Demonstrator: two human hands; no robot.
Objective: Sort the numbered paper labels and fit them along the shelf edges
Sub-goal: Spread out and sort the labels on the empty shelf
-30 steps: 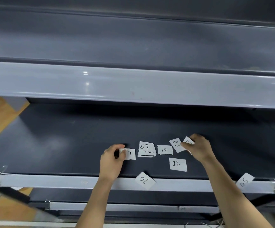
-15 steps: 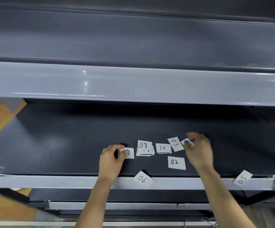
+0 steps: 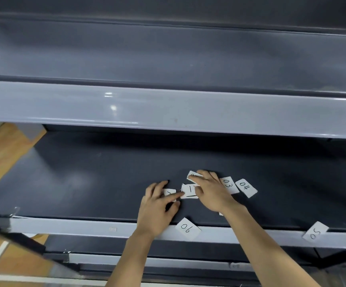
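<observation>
Small white paper labels with handwritten numbers lie on the dark lower shelf (image 3: pixel 89 183). My left hand (image 3: pixel 157 206) rests flat with its fingers spread on one label (image 3: pixel 169 192), its index tip touching a small stack of labels (image 3: pixel 189 191). My right hand (image 3: pixel 211 191) reaches over the stack and pinches a label (image 3: pixel 192 176) just behind it; its number is hidden. Labels 03 (image 3: pixel 229 185) and 04 (image 3: pixel 246 187) lie to the right. Label 06 (image 3: pixel 187 228) and label 05 (image 3: pixel 315 233) overhang the shelf's grey front edge (image 3: pixel 85 226).
The upper shelf's grey edge strip (image 3: pixel 168 109) runs across the view above my hands. A corner of another label (image 3: pixel 221 213) peeks out under my right wrist. Lower shelf edges (image 3: pixel 168 261) show below, and wooden floor (image 3: pixel 4 154) at the left.
My right hand let go of label 04, moved left over the stack and drew a label back from it. My left index finger stretched out to the stack.
</observation>
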